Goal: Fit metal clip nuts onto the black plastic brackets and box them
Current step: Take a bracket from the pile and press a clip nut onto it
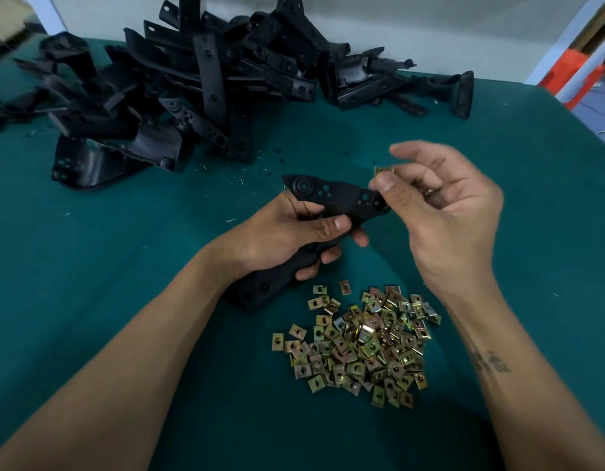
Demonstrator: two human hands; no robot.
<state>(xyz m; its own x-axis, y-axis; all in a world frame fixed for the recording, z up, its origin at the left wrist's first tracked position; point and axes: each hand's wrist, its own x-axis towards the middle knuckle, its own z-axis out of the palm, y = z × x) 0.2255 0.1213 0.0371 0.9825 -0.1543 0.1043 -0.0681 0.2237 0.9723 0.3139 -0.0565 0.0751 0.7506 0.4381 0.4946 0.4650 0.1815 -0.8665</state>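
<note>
Left hand [287,232] gripping bracket [338,195] above table [124,266], right hand [444,205] pinching clip nut [383,170] at bracket's end.

One held bracket [342,195], one pinched clip nut [384,170], two hands, plus uncountable heaps of brackets [206,83] and nuts [359,341].

Dim, motion-blurred, wide-angle edge distortion

Bare green surface [498,137] lies open at right and near left; the bracket heap [178,96] blocks the far side, loose clip nuts [359,341] the near middle.
</note>
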